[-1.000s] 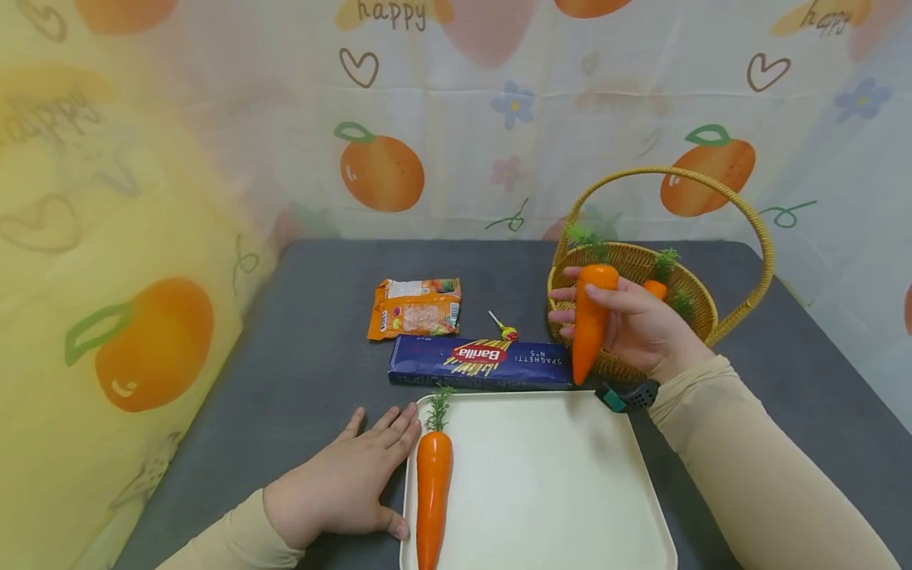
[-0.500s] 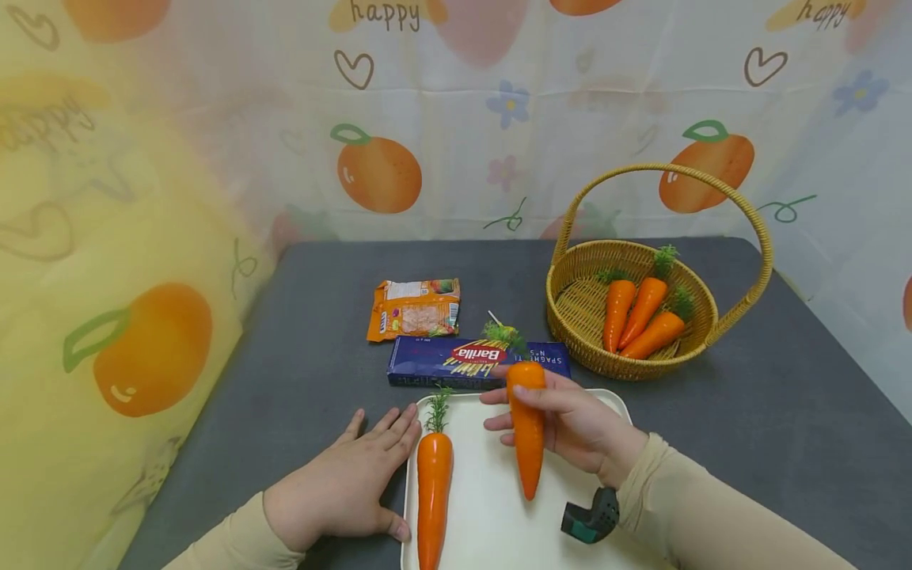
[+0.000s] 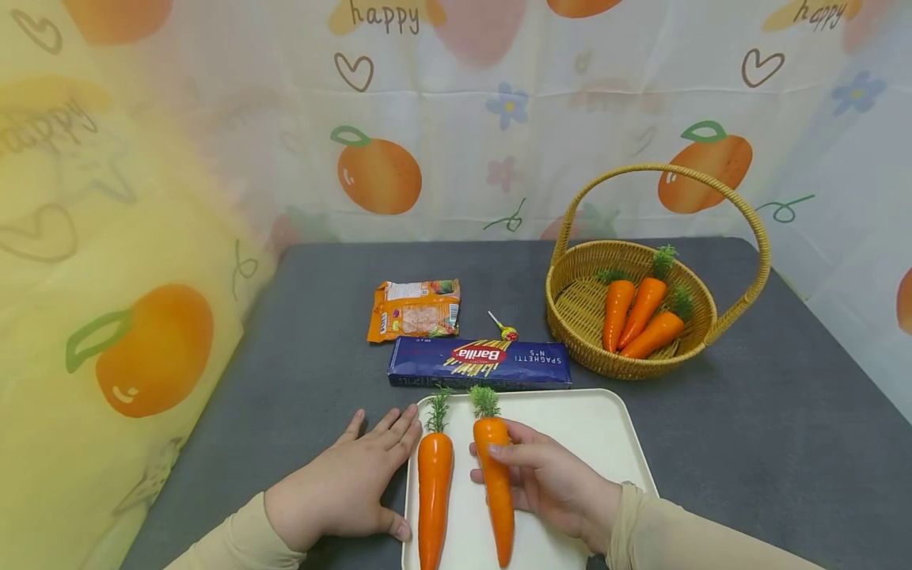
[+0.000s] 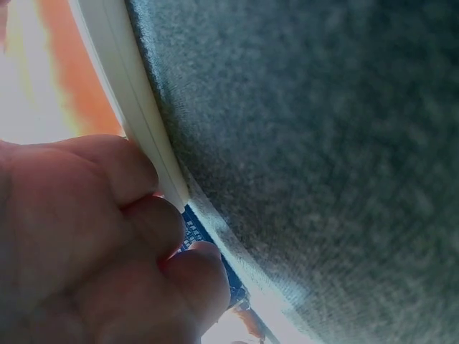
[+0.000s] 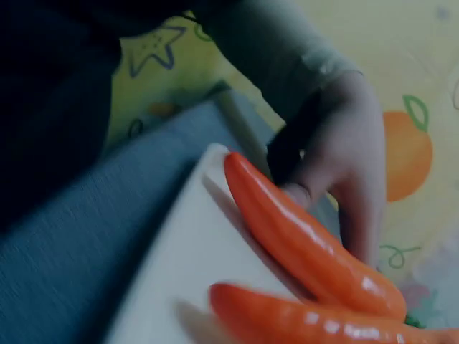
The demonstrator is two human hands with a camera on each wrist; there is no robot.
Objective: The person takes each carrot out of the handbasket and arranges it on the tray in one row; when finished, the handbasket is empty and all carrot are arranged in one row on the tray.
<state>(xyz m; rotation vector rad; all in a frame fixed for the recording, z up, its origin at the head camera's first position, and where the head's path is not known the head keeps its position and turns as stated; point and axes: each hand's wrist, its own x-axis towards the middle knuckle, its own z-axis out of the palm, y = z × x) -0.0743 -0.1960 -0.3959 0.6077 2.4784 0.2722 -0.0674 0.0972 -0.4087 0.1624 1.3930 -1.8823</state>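
An orange carrot (image 3: 496,495) with a frilly green top is pinched between the thumb and fingers of my right hand (image 3: 559,487), over the white tray (image 3: 584,427). To its left a second carrot (image 3: 433,491) lies lengthwise along the tray's left side, its top at the upper left corner. My left hand (image 3: 345,479) rests palm down beside the tray, fingers spread, fingertips at its left edge. In the left wrist view, fingers (image 4: 136,168) meet the tray rim (image 4: 136,93). The right wrist view has the held carrot (image 5: 308,319) nearest, tip low over the tray.
A wicker basket (image 3: 598,360) with a tall handle stands at the back right, holding three carrots (image 3: 644,309). Behind the tray lie a blue spaghetti box (image 3: 427,364), a lollipop (image 3: 508,332) and an orange snack packet (image 3: 416,309). A printed curtain hangs behind the grey table (image 3: 769,412).
My right hand has carried the carrot from the basket leftward and down over the tray, alongside the lying carrot. My left hand has stayed in place.
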